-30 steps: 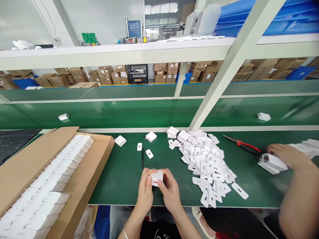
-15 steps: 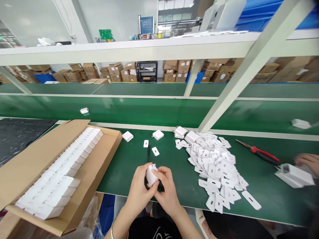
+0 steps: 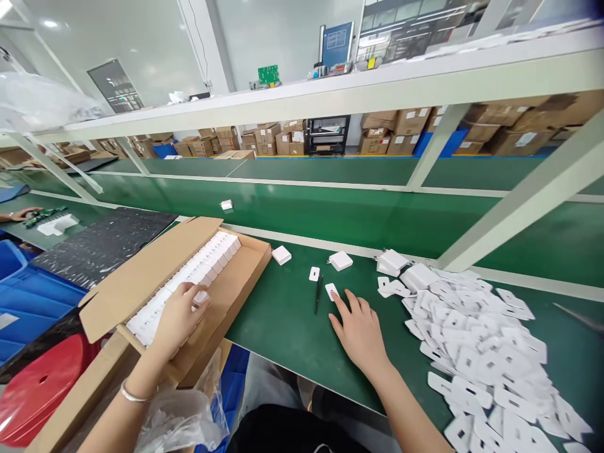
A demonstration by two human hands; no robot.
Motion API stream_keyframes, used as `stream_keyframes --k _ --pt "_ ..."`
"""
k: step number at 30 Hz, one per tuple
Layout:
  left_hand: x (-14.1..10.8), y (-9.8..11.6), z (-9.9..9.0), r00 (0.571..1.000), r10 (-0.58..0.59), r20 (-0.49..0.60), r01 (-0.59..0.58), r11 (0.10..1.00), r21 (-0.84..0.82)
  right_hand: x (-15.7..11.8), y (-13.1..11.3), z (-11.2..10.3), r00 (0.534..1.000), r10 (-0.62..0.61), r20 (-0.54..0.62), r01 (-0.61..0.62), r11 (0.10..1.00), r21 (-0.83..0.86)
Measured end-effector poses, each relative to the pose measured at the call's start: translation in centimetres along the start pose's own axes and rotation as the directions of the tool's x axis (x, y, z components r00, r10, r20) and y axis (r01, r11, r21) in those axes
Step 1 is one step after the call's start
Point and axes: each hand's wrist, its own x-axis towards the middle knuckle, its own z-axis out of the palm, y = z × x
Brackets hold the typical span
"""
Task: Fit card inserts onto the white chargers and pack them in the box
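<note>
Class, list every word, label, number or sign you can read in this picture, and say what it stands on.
None can be read.
Blue board on the top shelf: print too small.
Dark wall panel: blurred.
Labels on the stacked cartons: too small.
White tabs and boxed white chargers: no print visible.

We see bright, even overhead light, a ceiling lamp glaring top left, soft sheen on the belt, faint shadows, wide-angle bending at the edges, slight blur at far right
</note>
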Motion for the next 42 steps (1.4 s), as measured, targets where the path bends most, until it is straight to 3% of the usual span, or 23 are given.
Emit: stream_keyframes --k 4,7,9,11,15,18,21,23,27,30,33,38,42 --pt "-0.6 -1.9 0.8 1.0 0.013 0.016 -0.018 0.935 0.353 -0.2 -0.3 -0.2 0.999 0.026 -0.024 -0.024 0.997 0.079" --pt "-0.7 0.2 0.9 0.997 -0.051 -0.054 0.071 0.876 0.478 -0.2 0.0 -0.4 0.995 0.093 -0.048 -0.085 0.984 0.159" --pt "-0.6 3.3 0.9 0.991 -0.027 -0.13 0.086 0.875 0.476 -0.2 0.3 -0.5 0.988 0.14 -0.058 -0.128 0.977 0.173" --pt "-0.8 7.3 1.2 0.98 0.06 -0.191 0.026 0.908 0.418 -0.2 0.6 -0.7 0.981 0.183 -0.066 -0.169 0.97 0.176" --pt "-1.5 15.0 2.6 0.93 0.333 -0.156 -0.289 0.924 0.252 -0.1 0.9 -0.8 0.963 0.256 -0.079 -0.237 0.953 0.19" --pt "-0.6 19.7 4.5 0.887 0.435 -0.155 -0.417 0.899 0.133 0.0 0.9 -0.9 0.958 0.277 -0.079 -0.257 0.945 0.203" --pt "2.5 24.5 7.4 0.886 0.445 -0.132 -0.455 0.888 -0.06 0.0 0.9 -0.9 0.954 0.29 -0.079 -0.268 0.94 0.213" --pt "5.4 27.7 9.8 0.898 0.437 -0.048 -0.437 0.877 -0.199 0.1 1.0 -0.9 0.949 0.303 -0.085 -0.279 0.935 0.218" --pt "11.0 32.4 13.7 0.91 0.413 0.021 -0.39 0.874 -0.29 0.1 1.3 -1.2 0.936 0.337 -0.1 -0.309 0.925 0.219" --pt "13.4 33.2 14.7 0.9 0.432 0.055 -0.38 0.84 -0.388 0.2 1.5 -1.3 0.941 0.328 -0.088 -0.3 0.924 0.239" --pt "13.3 32.5 14.1 0.867 0.496 0.038 -0.402 0.743 -0.535 0.3 1.4 -1.3 0.937 0.337 -0.089 -0.299 0.908 0.292" --pt "8.3 29.9 11.4 0.793 0.604 -0.081 -0.439 0.473 -0.764 0.4 1.1 -1.9 0.902 0.409 -0.14 -0.311 0.839 0.446" --pt "3.5 27.9 8.9 0.79 0.603 -0.112 -0.378 0.336 -0.863 0.5 1.0 -3.4 0.846 0.488 -0.214 -0.293 0.762 0.577"
